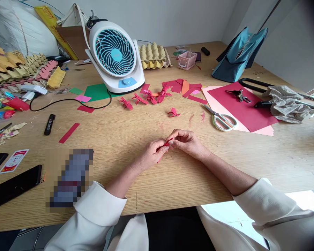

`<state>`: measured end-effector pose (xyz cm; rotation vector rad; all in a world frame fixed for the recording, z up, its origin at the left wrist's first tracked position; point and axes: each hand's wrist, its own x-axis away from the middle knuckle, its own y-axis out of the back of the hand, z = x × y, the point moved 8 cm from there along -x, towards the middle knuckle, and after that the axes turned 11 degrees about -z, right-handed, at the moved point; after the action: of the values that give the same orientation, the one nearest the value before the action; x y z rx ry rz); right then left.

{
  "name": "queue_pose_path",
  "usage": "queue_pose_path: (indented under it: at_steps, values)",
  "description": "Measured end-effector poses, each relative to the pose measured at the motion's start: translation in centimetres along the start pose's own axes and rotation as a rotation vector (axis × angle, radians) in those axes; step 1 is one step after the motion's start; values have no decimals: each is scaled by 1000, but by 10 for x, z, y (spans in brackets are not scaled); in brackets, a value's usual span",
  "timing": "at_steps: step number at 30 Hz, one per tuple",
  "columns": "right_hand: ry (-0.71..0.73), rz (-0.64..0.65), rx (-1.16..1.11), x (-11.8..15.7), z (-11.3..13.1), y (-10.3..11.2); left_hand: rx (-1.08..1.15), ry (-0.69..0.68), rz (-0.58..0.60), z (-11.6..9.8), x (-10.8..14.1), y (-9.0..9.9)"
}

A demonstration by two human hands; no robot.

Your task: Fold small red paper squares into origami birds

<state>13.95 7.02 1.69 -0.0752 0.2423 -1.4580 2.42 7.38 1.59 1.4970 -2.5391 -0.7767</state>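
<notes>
Above the front part of the table, my left hand [153,153] pinches a small folded piece of red paper [168,142] between thumb and fingers. My right hand [186,142] grips the same piece from the other side, its thumb and forefinger closed at the upper end. A thin red end sticks out below my left hand; the rest is hidden by fingers. Just beyond my hands lies a small crumpled-looking red folded paper figure [173,112]. Farther back several similar red paper figures [149,97] stand in a loose row.
White-handled scissors [223,122] lie at the right by red paper sheets [240,101]. A fan [117,54] stands at the back, its black cable [75,105] crossing the left side. A red strip [69,132], a black marker [49,124] and phones [18,186] lie left.
</notes>
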Motion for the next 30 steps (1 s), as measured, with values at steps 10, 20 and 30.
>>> queue_pose_path:
  at_steps: [10,20,30]
  values:
    - [31,-20,12,0,6,-1,-10,-25,-14,-4,0,1]
    - [-2,-46,20,-1,1,4,129,100,25,5,1,-2]
    - [-37,13,-74,1,1,-3,204,176,77,9,2,-7]
